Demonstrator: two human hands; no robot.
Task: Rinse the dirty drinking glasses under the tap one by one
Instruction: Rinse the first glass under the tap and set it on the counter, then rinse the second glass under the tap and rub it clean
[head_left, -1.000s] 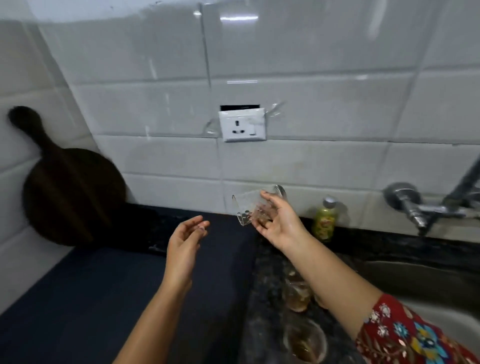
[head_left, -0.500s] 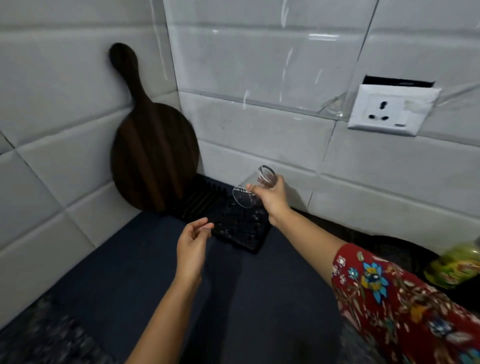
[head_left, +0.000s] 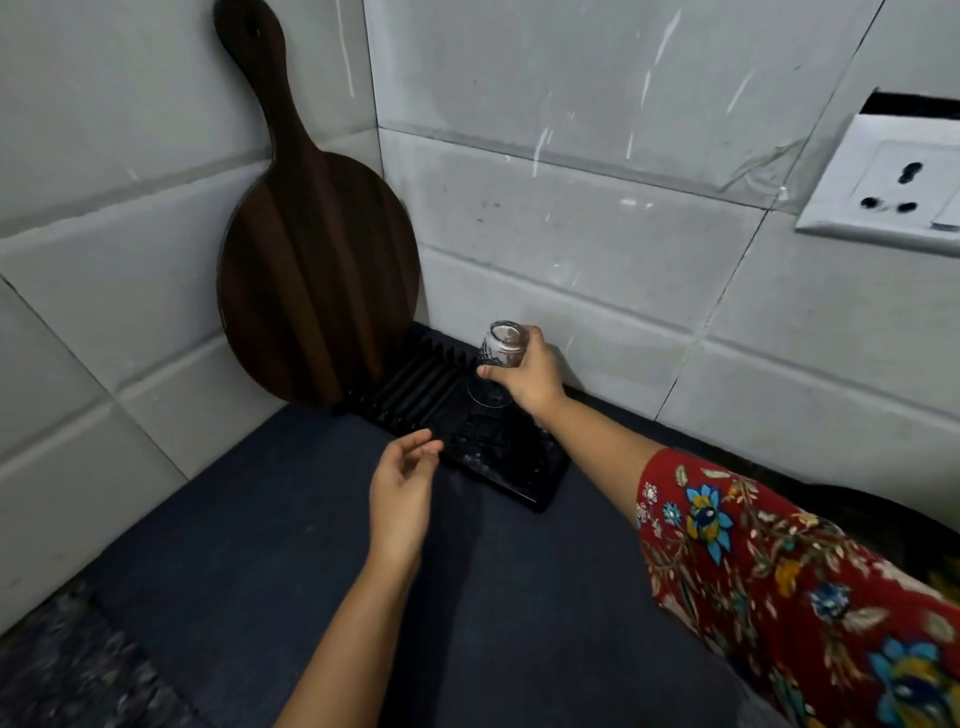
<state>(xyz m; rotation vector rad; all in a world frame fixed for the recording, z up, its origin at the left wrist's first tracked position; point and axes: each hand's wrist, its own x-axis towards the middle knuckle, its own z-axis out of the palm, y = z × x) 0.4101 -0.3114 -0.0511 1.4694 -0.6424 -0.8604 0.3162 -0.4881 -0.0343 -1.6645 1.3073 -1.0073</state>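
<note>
My right hand (head_left: 530, 376) grips a clear drinking glass (head_left: 500, 353) turned upside down, base up and rim down. The rim hangs just over the black ribbed drying rack (head_left: 467, 431) in the corner of the counter; I cannot tell whether it touches. My left hand (head_left: 402, 491) hovers in front of the rack with relaxed, slightly curled fingers and holds nothing. The tap and the other glasses are out of view.
A dark round wooden chopping board (head_left: 311, 270) leans against the tiled wall just left of the rack. A dark blue mat (head_left: 311, 582) covers the counter. A white wall socket (head_left: 893, 182) sits at the upper right.
My view swung left from the sink to the corner. My right hand carried the glass leftward, turned it rim down and lowered it over the rack. My left hand stayed open.
</note>
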